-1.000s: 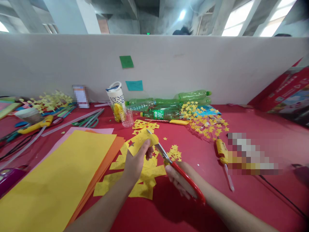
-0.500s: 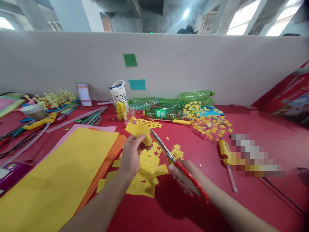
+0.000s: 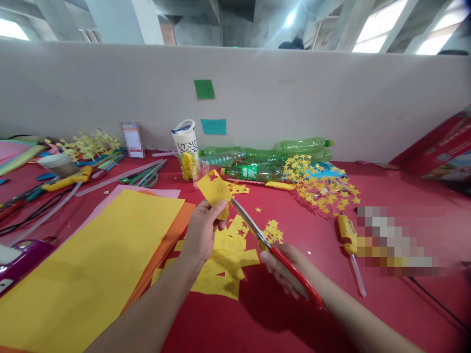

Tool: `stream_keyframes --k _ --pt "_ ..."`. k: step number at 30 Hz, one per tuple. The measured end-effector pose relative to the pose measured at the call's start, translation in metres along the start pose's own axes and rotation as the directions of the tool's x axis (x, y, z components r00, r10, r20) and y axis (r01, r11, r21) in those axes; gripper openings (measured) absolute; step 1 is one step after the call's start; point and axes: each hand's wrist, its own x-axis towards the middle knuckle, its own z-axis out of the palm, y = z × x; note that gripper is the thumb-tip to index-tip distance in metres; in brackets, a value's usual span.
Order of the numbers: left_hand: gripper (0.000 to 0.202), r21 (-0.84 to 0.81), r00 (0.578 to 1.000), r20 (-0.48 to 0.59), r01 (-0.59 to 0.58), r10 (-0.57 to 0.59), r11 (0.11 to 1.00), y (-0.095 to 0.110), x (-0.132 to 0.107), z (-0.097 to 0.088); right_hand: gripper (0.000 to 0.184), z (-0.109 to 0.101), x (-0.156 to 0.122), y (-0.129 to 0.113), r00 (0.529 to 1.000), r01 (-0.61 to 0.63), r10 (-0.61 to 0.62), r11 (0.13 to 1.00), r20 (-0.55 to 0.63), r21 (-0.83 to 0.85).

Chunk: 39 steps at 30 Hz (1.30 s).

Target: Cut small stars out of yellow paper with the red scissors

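My left hand (image 3: 204,226) pinches a piece of yellow paper (image 3: 212,189) with notches along its upper edge, raised over the table. My right hand (image 3: 285,267) grips red-handled scissors (image 3: 294,269), blades pointing up and left. The blade tips are at the paper's right edge; whether they touch it I cannot tell. Beneath my hands lie several yellow paper scraps (image 3: 215,284), some with star-shaped holes. Beside the scissor blades is a small heap of cut yellow stars (image 3: 272,230), and a single star (image 3: 258,210) lies just behind it.
Yellow sheets (image 3: 91,255) over orange and pink ones cover the left. Green plastic bottles (image 3: 265,171) lie along the partition (image 3: 147,88). A bigger spread of yellow stars (image 3: 331,191) sits back right, near a yellow glue gun (image 3: 346,233). Green scissors (image 3: 147,179) lie back left.
The yellow paper has turned in my left hand and stands more steeply. My right hand keeps the scissors close to its edge. The whole view has shifted slightly.
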Motion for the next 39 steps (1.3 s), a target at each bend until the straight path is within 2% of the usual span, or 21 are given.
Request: stream_keyframes --k 5,10,15,24,31,39 --pt "0.011 0.048 0.999 0.033 -0.033 0.031 0.998 -0.001 0.002 -0.004 0.051 -0.003 -0.005 -0.001 0.998 0.059 -0.061 0.994 -0.02 -0.096" --pt "0.015 0.123 0.993 0.119 -0.02 0.005 0.992 0.003 0.002 -0.006 0.058 -0.009 -0.007 0.002 0.998 0.069 -0.067 0.989 0.02 -0.13" --pt "0.015 0.169 0.984 0.176 -0.013 -0.017 0.986 0.005 0.003 -0.008 0.057 -0.011 -0.007 0.004 0.996 0.091 -0.088 0.987 0.032 -0.132" --pt "0.014 0.167 0.978 0.206 -0.017 -0.018 0.986 0.004 0.004 -0.011 0.054 -0.012 -0.006 0.005 0.995 0.098 -0.092 0.986 0.044 -0.138" --pt "0.012 0.145 0.984 0.177 -0.012 -0.014 0.989 0.004 0.005 -0.011 0.05 -0.012 -0.008 0.001 0.999 0.05 -0.047 0.98 0.018 -0.191" --pt "0.01 0.125 0.985 0.172 -0.013 -0.009 0.992 0.002 0.006 -0.011 0.043 -0.013 -0.007 0.004 0.999 0.044 -0.041 0.99 0.022 -0.134"
